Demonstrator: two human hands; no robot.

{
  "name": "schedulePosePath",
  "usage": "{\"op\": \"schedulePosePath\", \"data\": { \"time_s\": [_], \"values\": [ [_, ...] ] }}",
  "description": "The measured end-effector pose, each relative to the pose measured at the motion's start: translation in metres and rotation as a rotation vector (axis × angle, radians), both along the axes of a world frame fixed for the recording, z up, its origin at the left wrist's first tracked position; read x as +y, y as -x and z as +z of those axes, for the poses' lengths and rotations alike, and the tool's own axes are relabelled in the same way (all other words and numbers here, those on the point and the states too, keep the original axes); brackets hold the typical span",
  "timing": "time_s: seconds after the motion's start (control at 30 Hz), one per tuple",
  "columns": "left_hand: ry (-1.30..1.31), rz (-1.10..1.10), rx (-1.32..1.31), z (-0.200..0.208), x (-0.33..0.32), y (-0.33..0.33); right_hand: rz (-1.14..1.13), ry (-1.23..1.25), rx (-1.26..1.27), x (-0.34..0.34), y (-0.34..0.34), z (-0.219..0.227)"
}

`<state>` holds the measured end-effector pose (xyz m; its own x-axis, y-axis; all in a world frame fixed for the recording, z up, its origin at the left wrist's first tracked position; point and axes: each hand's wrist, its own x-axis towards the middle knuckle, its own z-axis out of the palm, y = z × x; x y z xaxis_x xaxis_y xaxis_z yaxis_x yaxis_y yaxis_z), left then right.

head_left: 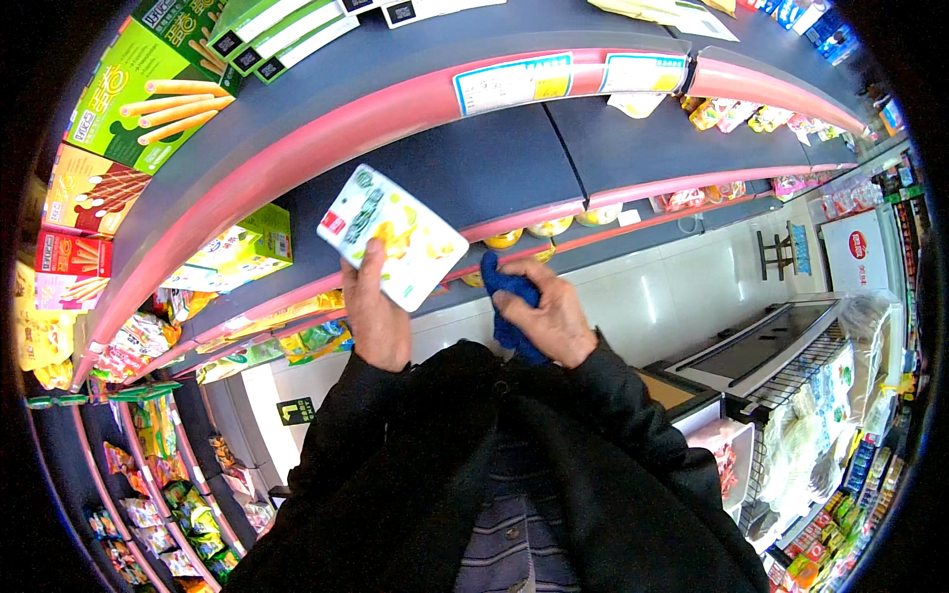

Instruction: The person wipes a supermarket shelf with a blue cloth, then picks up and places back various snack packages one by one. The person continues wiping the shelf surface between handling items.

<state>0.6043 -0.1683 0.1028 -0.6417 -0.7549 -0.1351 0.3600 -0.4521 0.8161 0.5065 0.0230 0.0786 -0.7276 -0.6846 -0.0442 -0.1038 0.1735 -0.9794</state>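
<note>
My left hand [377, 314] grips a flat white snack box [403, 237] with yellow fruit pictures and green lettering, its thumb across the front. The box is tilted, held out before the dark shelf board [474, 163]. To its right, my right hand [550, 312] is closed round a bunched dark blue cloth [516, 306]. A corner of the cloth sticks up past the fingers, close to the box's lower right edge but apart from it. Both arms wear black sleeves.
Pink-edged shelves [297, 148] curve across in front. Biscuit stick boxes [148, 109] stand at the left, a yellow-green carton [265, 237] lower down. Snack bags [727, 112] lie at the far right. A counter [761, 346] and white carton [858, 252] stand right.
</note>
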Motion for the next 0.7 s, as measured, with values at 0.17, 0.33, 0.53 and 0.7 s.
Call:
{"op": "schedulePosePath", "data": {
  "time_s": [0.17, 0.33, 0.53, 0.7],
  "values": [
    [-0.071, 0.113, -0.09, -0.01, -0.008, -0.045, -0.224, 0.074, 0.113, 0.031, 0.102, 0.012],
    [-0.087, 0.205, -0.113, -0.015, -0.003, -0.071, -0.435, -0.528, 0.856, 0.074, 0.245, -0.059],
    [-0.126, 0.344, -0.144, -0.019, -0.001, -0.108, -0.124, -0.913, 1.112, -0.042, 0.153, -0.043],
    [-0.157, 0.362, -0.155, -0.022, -0.012, -0.114, 0.097, -0.694, 1.091, -0.142, 0.07, -0.035]
  ]
}}
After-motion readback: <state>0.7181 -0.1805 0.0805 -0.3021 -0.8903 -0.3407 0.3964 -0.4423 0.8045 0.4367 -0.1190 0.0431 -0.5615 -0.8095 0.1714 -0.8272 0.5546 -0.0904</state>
